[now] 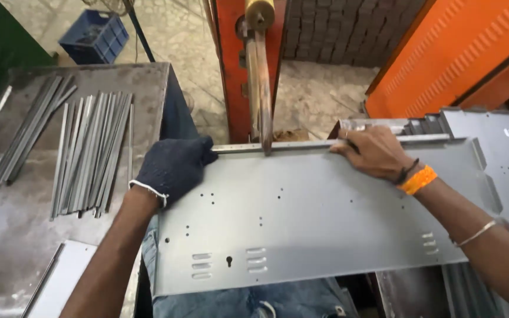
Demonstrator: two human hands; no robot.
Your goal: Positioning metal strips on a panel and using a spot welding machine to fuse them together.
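- A flat grey sheet-metal panel [313,218] lies across the person's lap, matt and smooth, punched with small round holes, short louvre slots and one keyhole slot near its front edge.
- A thin, narrow metal strip [301,145] runs along the panel's far edge, lying on it.
- A copper-coloured welding electrode [264,88], a long worn bar on an orange machine frame [234,65], comes down with its tip on the strip.
- The left hand [175,168], in a dark knitted glove, is curled and closed over the panel's far left corner and the strip's end.
- The right hand [375,154], bare, presses flat on the strip further right, fingers pinching it against the panel; orange and black bands sit at the wrist.
- The two hands are well apart, with the electrode between them.
- On the dusty grey worktop [7,235] to the left lie bundles of similar metal strips [89,153].
- More formed grey panels [490,147] are stacked at the right.
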